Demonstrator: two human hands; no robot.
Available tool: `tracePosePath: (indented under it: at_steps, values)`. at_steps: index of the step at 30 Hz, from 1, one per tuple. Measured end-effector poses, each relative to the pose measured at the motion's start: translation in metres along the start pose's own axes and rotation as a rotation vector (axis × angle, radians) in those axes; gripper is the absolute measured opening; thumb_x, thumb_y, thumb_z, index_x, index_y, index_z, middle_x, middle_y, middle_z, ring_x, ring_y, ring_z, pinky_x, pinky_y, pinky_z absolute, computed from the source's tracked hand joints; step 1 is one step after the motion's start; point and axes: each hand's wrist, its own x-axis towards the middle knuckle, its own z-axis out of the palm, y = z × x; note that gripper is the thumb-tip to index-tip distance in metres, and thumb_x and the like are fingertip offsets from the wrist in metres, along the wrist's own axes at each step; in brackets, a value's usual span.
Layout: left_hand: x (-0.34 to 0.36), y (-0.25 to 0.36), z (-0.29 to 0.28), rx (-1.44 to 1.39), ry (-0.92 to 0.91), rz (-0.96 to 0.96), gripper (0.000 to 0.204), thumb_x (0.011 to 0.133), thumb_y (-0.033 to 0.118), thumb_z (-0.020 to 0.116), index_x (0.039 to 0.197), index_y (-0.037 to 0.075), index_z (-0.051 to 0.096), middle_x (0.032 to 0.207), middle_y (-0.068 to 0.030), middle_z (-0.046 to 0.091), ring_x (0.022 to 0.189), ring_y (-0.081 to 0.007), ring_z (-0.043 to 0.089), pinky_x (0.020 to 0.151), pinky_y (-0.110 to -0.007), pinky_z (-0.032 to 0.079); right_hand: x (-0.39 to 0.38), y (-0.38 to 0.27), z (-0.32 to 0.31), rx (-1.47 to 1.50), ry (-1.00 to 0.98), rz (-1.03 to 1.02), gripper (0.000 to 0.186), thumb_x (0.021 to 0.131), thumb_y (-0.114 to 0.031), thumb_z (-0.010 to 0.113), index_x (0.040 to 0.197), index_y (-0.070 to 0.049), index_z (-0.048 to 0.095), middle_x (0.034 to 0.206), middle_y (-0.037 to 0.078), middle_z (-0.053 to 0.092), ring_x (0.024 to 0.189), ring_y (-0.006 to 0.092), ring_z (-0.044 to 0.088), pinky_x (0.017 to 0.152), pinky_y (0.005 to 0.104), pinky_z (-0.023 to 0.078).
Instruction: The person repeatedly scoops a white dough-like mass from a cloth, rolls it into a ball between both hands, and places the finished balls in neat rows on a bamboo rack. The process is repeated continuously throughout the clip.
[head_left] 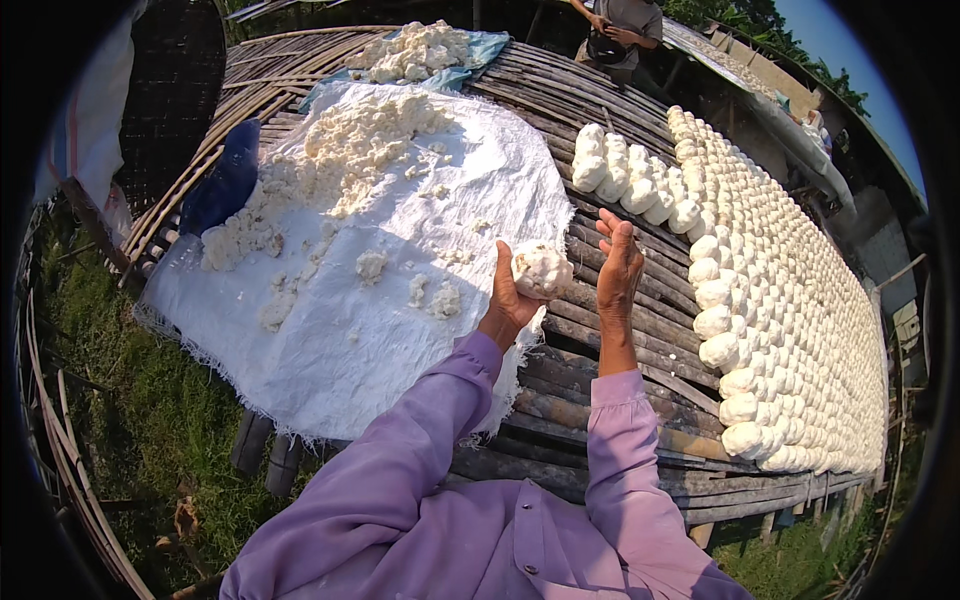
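Observation:
My left hand point(508, 302) holds a rounded lump of off-white dough point(541, 270), thumb up along its side and palm beneath it. Just to the right of the lump, my right hand point(620, 268) is raised with its fingers stretched out and nothing in it. A gap shows between that palm and the lump. Below and to the left lies a white woven sheet point(400, 340), carrying a heap of loose crumbly dough point(360, 145) at its far side and small scattered clumps point(371, 266).
Shaped dough lumps point(790, 330) stand in dense rows at the right of the bamboo platform point(570, 350); a shorter group point(625, 175) sits beyond my right hand. Another heap point(412, 52) rests on blue sheeting at the back. A dark blue bag point(225, 180) lies left. A person point(620, 35) stands beyond.

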Motion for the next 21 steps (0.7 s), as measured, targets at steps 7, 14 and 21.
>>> tracePosePath:
  at_steps: [7,14,21]
  values:
    - [0.007,-0.017,0.02,0.118,-0.03,-0.014,0.097,0.083,0.086,0.046,0.137,0.006,0.052,0.134,-0.0125,0.06,0.12,-0.0285,0.06,0.1,-0.046,0.048,0.006,0.048,-0.001,0.041,-0.028,0.387,0.073,0.103,-0.06,0.033,0.109,0.002,0.07,0.1,0.013,0.073,0.092,0.0263,0.07,0.083,0.0422,0.054]
    - [0.016,-0.017,0.005,0.046,0.026,-0.012,0.093,0.082,0.084,0.05,0.137,0.009,0.052,0.136,-0.0123,0.058,0.123,-0.0317,0.058,0.105,-0.052,0.046,0.007,0.038,-0.014,-0.022,-0.156,0.209,0.068,0.106,-0.054,0.032,0.118,0.001,0.069,0.116,0.013,0.071,0.109,0.0253,0.065,0.098,0.0378,0.047]
    - [0.027,-0.036,0.022,0.238,0.065,-0.028,0.098,0.083,0.085,0.05,0.144,0.01,0.043,0.136,-0.015,0.058,0.125,-0.0311,0.056,0.1,-0.048,0.047,0.015,0.055,-0.007,-0.284,-0.198,0.245,0.072,0.104,-0.06,0.033,0.107,0.002,0.07,0.102,0.014,0.074,0.101,0.0303,0.069,0.092,0.0433,0.052]
